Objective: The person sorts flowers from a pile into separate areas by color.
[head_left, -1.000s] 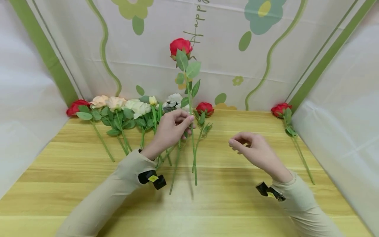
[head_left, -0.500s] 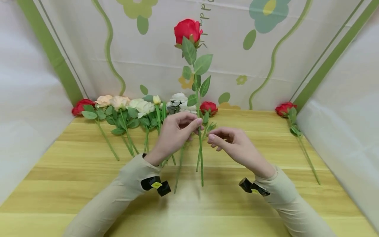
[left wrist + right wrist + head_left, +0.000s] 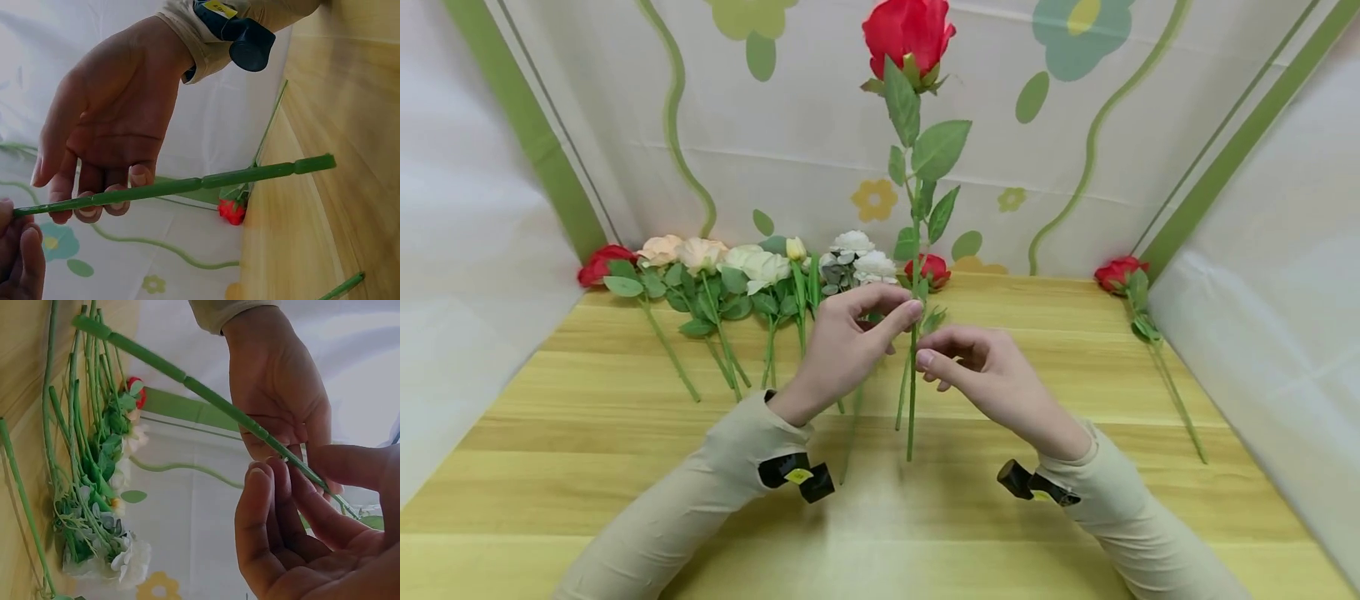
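Though visible, red bloom (image 3: 936, 272) behind stem (image 3: 912, 417)

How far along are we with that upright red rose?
Done: the red rose is off the table and upright. In hand: the left hand pinches its stem; the right hand is beside the stem, with no clear grip. Remaining, probably: a right-hand grip, then setting the rose down. Another red rose lies at the far right, and the pale roses lie untouched.

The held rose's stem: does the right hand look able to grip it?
Likely yes: the right hand is beside the stem, below the left hand, its fingers loosely curved, nothing visibly blocking them.
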The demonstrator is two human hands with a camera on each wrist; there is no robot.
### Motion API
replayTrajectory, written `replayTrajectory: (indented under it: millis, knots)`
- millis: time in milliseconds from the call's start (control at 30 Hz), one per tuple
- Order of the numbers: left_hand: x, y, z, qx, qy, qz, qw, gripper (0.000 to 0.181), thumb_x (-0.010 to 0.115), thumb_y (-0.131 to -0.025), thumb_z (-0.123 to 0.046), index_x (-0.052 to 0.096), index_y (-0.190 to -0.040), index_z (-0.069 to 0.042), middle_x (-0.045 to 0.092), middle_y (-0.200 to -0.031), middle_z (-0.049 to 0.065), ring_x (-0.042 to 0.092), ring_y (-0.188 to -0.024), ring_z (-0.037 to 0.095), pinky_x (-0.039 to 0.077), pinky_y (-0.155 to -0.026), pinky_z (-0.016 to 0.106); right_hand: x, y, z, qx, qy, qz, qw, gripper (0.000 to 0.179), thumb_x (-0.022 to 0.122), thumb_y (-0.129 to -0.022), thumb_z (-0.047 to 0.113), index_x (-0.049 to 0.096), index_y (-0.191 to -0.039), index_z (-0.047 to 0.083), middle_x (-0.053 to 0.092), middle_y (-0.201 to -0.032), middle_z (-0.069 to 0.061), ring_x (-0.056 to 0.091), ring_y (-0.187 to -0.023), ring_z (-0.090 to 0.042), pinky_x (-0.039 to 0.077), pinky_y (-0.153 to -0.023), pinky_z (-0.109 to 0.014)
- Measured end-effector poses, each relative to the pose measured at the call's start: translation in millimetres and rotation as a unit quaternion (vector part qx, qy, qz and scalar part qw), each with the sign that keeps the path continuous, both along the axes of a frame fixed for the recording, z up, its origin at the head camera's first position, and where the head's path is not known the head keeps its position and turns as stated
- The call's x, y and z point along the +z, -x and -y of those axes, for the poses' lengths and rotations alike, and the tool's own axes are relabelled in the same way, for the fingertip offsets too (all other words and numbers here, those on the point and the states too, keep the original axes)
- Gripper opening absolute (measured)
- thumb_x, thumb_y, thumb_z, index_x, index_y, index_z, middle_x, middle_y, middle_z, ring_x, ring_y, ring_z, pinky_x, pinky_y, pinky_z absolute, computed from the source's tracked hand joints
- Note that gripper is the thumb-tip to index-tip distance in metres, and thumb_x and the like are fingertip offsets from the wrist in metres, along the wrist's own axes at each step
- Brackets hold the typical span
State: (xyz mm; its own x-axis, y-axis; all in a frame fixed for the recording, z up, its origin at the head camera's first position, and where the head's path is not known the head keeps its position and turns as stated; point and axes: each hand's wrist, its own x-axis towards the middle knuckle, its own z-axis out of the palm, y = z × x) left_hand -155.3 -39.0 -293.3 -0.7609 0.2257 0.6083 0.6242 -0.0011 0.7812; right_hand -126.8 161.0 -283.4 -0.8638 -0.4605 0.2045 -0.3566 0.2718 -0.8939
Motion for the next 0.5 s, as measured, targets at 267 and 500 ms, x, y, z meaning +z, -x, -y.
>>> replayTrajectory:
  millis: [267,500]
  knots:
    - [-7.5,-3.3,-7.5,-0.030,-0.024,-0.038,0.9985,0.011,0.065,-0.097,-0.010,0.070,-0.102,-0.001,0.069,-0.090,0.001,0.062,-0.059,0.016,0.054,-0.053,0.038,-2.5,-0.4,1.3,-0.005,0.015,-0.038,0.9991,0.006,0.067,-0.096,0.014,0.071,-0.098,0.010,0.065,-0.088,-0.007,0.062,-0.077,-0.025,0.055,-0.068,-0.040]
    - [-6.2,-3.6,-8.2,-0.018,0.002,-0.071,0.9973,0.012,0.065,-0.096,-0.007,0.070,-0.104,0.000,0.069,-0.093,-0.001,0.063,-0.069,0.013,0.053,-0.056,0.033,-3.8,2.5,0.4,-0.009,0.018,-0.088,0.9959,0.004,0.068,-0.094,0.005,0.071,-0.095,0.005,0.066,-0.087,-0.002,0.061,-0.072,-0.021,0.053,-0.064,-0.033]
